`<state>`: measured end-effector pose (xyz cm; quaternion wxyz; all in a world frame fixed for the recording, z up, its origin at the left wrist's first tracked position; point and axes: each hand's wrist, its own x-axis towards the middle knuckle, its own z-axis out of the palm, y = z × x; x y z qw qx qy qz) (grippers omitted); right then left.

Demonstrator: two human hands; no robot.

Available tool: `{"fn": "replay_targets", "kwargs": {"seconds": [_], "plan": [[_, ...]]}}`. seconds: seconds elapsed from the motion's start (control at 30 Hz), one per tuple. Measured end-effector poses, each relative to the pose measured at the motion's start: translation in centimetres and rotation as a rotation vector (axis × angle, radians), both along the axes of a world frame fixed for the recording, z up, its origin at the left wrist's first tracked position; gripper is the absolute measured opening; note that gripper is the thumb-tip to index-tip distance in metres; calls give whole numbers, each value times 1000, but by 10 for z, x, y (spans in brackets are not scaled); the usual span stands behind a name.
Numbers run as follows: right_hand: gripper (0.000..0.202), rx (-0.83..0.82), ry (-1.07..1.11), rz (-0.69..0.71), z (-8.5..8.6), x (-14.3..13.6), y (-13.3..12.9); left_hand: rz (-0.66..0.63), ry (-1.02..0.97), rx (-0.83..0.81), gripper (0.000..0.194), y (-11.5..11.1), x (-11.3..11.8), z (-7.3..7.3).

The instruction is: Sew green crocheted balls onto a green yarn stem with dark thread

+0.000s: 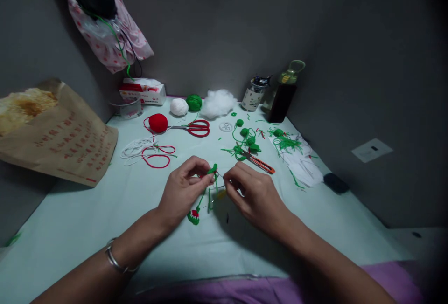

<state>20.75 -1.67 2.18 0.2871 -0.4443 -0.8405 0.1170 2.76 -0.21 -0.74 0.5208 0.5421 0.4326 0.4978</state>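
Above the middle of the table, my left hand pinches a small green crocheted piece between thumb and fingers. Close beside it, my right hand is closed on a thin needle-like tool whose tip meets the green piece. Green yarn strands hang below the fingers. One runs down to a small crocheted piece in green, red and white. Under the hands is something slim with a yellow part, partly hidden. A small dark object lies nearer me.
Red-handled scissors, a red yarn ball, and white stuffing lie behind my hands. An orange cutter rests among green crocheted bits. A paper bag stands left; a bottle stands back right.
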Motion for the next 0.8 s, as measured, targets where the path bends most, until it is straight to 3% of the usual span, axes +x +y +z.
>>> {"fn": "replay_targets", "kwargs": {"seconds": [0.17,0.43,0.53,0.67,0.8], "plan": [[13,-28,96,-5,-3,-4,-1,60,155,209,3,-2,-1,-6],[13,-167,203,-26,3,-4,0,66,173,245,5,-4,-2,-3],[13,-166,223,-52,1,-6,1,30,219,395,10,-6,-1,-5],[12,-173,302,-11,0,-8,2,74,296,646,25,-9,-4,-8],[9,-213,421,39,1,-7,6,101,318,759,39,-10,-8,-9]]}}
